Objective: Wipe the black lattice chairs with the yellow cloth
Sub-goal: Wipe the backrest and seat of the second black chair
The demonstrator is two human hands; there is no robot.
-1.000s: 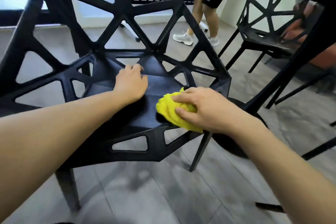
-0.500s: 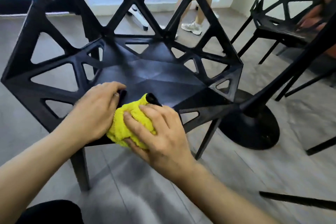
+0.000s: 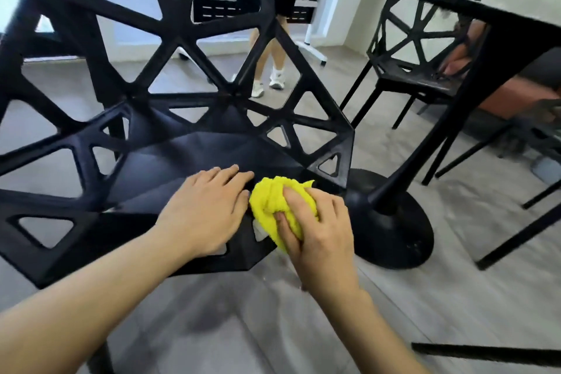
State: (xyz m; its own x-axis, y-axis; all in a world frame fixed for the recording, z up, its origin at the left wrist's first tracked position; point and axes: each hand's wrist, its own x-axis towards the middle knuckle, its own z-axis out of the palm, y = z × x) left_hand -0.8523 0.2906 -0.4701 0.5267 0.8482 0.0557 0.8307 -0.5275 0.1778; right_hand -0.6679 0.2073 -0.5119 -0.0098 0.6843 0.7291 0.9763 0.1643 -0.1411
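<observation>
Right hand (image 3: 315, 231): the bunched yellow cloth (image 3: 277, 205) is gripped under curled fingers and pressed onto the front right edge of the seat.
Left hand (image 3: 206, 209): laid flat, fingers straight and together, on the front of the seat, just beside the cloth.
Change: half a second ago the cloth was held lower on the front edge, with both hands closed around it; now it has been carried rightward and the left hand flattened as a brace.
Meaning: the seat front of the near chair (image 3: 212, 143) is judged to be mid-wipe, the backrest lattice probably undone.
Beyond: a second lattice chair (image 3: 422, 48) stands well apart beside the table (image 3: 473, 9); it is judged to be awaiting its turn.
</observation>
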